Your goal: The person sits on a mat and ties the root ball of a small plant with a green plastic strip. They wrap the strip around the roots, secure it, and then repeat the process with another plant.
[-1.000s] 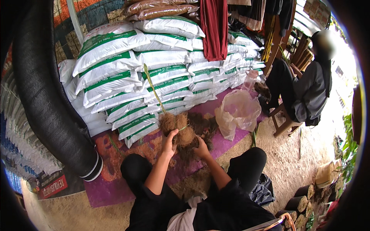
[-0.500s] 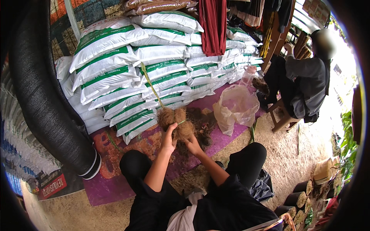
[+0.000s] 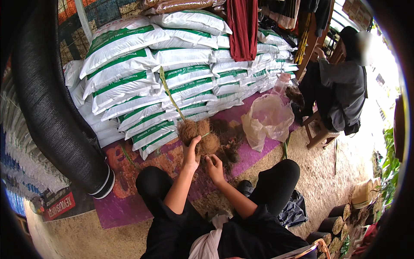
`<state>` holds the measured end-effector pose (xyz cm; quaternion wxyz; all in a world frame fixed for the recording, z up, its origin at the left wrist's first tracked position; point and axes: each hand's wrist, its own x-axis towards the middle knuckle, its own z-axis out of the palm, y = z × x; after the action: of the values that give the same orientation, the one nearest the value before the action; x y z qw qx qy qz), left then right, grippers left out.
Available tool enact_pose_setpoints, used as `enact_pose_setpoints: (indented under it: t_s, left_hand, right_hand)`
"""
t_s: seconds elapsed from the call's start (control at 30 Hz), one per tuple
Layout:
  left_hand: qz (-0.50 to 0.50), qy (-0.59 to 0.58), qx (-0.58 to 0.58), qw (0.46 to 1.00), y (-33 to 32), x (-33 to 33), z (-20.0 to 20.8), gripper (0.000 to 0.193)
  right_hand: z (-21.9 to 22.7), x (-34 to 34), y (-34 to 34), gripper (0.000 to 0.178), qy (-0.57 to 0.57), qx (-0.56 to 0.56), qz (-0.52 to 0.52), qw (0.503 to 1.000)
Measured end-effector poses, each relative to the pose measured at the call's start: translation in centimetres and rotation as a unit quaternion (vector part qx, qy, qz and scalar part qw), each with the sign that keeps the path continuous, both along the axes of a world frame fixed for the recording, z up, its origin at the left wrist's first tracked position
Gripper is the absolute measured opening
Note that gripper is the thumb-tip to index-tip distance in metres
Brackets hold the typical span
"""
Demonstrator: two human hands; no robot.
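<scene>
My left hand point(image 3: 191, 154) is closed round the side of a brown coconut-fibre ball point(image 3: 210, 142), holding it above the mat. A thin green tie point(image 3: 204, 134) runs across the fibre. From its top a long yellow-green leaf stalk point(image 3: 171, 98) sticks up toward the stacked sacks. My right hand point(image 3: 214, 170) is just below the ball, thumb and fingers pinched together; whatever is between them is too small to make out. Dark loose fibre and soil point(image 3: 230, 149) lie on the mat behind the ball.
White-and-green sacks point(image 3: 185, 56) are stacked ahead. A cloudy plastic bag point(image 3: 258, 125) stands on the purple mat point(image 3: 116, 211). A black roll point(image 3: 64, 116) leans at left. At right, a person point(image 3: 345, 86) sits on a stool point(image 3: 319, 131), near several potted cylinders point(image 3: 332, 224).
My right hand has come off the fibre ball and drawn down toward me, its fingers now pinched. My left hand keeps its hold on the ball.
</scene>
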<state>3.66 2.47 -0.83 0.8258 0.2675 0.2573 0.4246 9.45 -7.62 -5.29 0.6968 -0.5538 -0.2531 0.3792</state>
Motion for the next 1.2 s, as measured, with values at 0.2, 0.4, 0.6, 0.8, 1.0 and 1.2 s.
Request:
enact_pose_setpoints:
  t_s: [0.2, 0.4, 0.6, 0.8, 1.0, 1.2]
  left_hand:
    - [0.002, 0.010, 0.007, 1.000, -0.3, 0.3, 0.9, 0.052]
    - [0.012, 0.010, 0.026, 1.000, -0.2, 0.5, 0.7, 0.040]
    - [0.008, -0.015, -0.008, 1.000, 0.1, 0.3, 0.0, 0.053]
    - [0.014, -0.005, -0.012, 1.000, 0.1, 0.6, -0.1, 0.058]
    - [0.069, 0.074, 0.083, 0.991, 0.5, 0.8, -1.8, 0.080]
    - [0.036, 0.054, 0.059, 0.996, -0.7, 1.0, -1.1, 0.084]
  right_hand:
    - [-3.2, 3.4, -0.2, 0.029, -0.017, -0.088, -0.133, 0.987]
    - [-2.9, 3.7, -0.6, 0.033, -0.046, -0.012, -0.054, 0.997]
    - [0.1, 0.2, -2.4, 0.016, 0.036, -0.020, 0.107, 0.993]
    - [3.1, -1.5, -3.9, 0.011, -0.150, -0.016, 0.040, 0.988]
    - [6.5, -2.1, -4.2, 0.007, -0.236, 0.028, 0.081, 0.968]
    - [10.4, 0.4, -6.1, 0.007, -0.266, 0.008, 0.163, 0.950]
